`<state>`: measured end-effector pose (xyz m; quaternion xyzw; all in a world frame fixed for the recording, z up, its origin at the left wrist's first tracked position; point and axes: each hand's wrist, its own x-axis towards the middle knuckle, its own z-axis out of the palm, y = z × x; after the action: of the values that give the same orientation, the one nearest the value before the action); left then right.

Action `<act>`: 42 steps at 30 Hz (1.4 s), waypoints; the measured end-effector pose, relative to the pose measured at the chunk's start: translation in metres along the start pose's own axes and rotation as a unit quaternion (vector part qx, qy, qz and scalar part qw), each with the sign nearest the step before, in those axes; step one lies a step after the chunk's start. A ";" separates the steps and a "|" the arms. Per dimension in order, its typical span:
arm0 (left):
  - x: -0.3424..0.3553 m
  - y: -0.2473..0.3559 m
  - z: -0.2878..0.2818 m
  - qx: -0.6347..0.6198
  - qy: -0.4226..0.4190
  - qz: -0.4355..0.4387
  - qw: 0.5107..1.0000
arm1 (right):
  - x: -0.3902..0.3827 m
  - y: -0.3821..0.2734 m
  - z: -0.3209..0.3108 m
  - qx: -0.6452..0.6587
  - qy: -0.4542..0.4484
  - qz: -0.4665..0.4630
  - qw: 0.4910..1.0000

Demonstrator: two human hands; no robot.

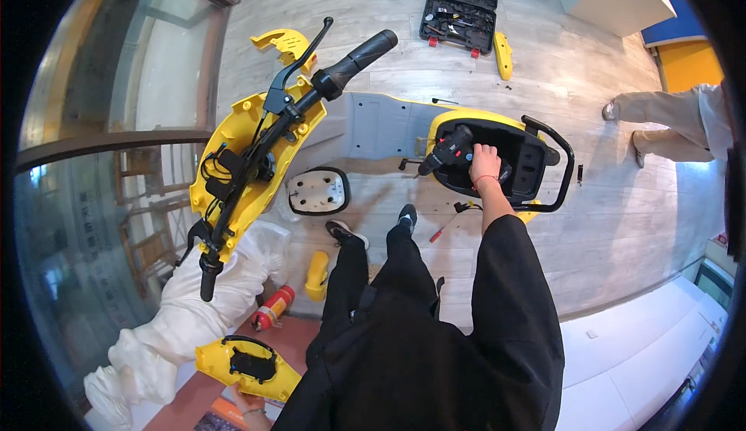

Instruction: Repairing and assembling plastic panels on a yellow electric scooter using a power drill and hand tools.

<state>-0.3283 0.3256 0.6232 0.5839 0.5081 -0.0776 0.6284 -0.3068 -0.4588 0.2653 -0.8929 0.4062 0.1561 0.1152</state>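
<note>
My right hand [486, 165] is closed around the handle of a black cordless drill [451, 150]. The drill is over the open black storage bin [530, 168] of a yellow scooter, its chuck toward the left. At the lower left, my left hand [247, 406] grips the near edge of a yellow plastic panel [284, 376] with a black-rimmed opening; its fingers are partly hidden. The scooter's handlebar [260, 139], with bare cables and brake levers, crosses the left side above an opened yellow front shell [252, 198]. A grey footboard [381, 125] links front and rear.
On the floor lie an upturned seat [318, 191], a screwdriver [443, 229], a yellow cover [316, 275] and an open tool case [460, 11]. A fire extinguisher [273, 308] is beside white wrapped material [186, 314]. Another person's legs [660, 124] are at right.
</note>
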 end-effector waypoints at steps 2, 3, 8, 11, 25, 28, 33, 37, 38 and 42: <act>0.000 0.002 -0.002 -0.006 0.010 -0.005 1.000 | 0.004 -0.005 -0.001 -0.011 -0.008 -0.004 1.000; 0.003 0.003 -0.011 -0.002 0.014 -0.006 1.000 | 0.003 -0.009 -0.005 -0.024 0.022 -0.021 0.999; -0.018 0.007 -0.001 -0.030 -0.018 0.077 0.996 | -0.005 -0.029 -0.048 0.052 -0.012 0.024 0.998; -0.015 0.033 0.006 -0.029 -0.020 0.163 0.986 | -0.030 -0.012 -0.032 0.189 0.191 0.020 0.963; -0.135 0.113 0.265 -0.008 -0.283 0.327 0.902 | -0.285 -0.267 -0.226 0.564 -0.097 -0.434 0.695; -0.130 0.108 0.291 -0.051 -0.361 0.297 0.882 | -0.296 -0.288 -0.268 0.555 -0.050 -0.476 0.680; -0.115 0.117 0.314 -0.036 -0.395 0.298 0.868 | -0.286 -0.308 -0.293 0.431 0.112 -0.542 0.713; -0.096 0.127 0.317 -0.011 -0.424 0.308 0.851 | -0.297 -0.335 -0.306 0.368 0.080 -0.533 0.757; -0.095 0.129 0.318 0.000 -0.428 0.317 0.846 | -0.302 -0.342 -0.310 0.370 0.053 -0.501 0.781; -0.089 0.141 0.323 0.060 -0.460 0.341 0.817 | -0.308 -0.371 -0.315 0.355 0.093 -0.465 0.806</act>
<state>-0.0959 0.0625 0.7163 0.6524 -0.0781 -0.1480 0.7392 -0.1571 -0.1129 0.7006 -0.8820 -0.0217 -0.1546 0.4445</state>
